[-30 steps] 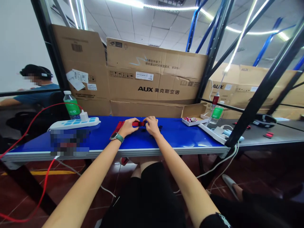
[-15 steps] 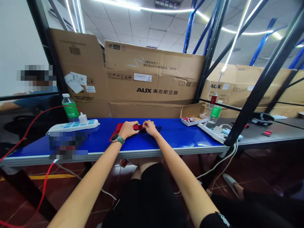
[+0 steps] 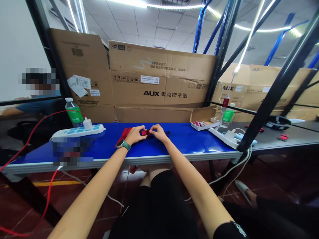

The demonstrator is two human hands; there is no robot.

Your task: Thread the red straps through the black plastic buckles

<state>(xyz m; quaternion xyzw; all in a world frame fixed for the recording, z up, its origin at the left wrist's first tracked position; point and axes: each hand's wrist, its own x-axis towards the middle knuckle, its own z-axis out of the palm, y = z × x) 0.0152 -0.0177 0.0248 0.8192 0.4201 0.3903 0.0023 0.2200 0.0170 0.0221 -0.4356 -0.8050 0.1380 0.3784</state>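
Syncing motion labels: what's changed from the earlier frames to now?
Small shifts only: the right hand has come down slightly toward the table's near edge, its fingers pointing more toward the left hand. Nothing visibly let go or newly taken. Unchanged: both hands at the red-black piece; red item and open box in place.

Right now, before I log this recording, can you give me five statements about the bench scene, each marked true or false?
1. The left grip and right grip are both at a small red-and-black piece. True.
2. The watch is on the right wrist. False: it is on the left.
3. A white charger stands on the left power strip. True.
4. The small carton is closed. False: the small carton has its lid raised.
5. The tabletop is red. False: the tabletop is blue.
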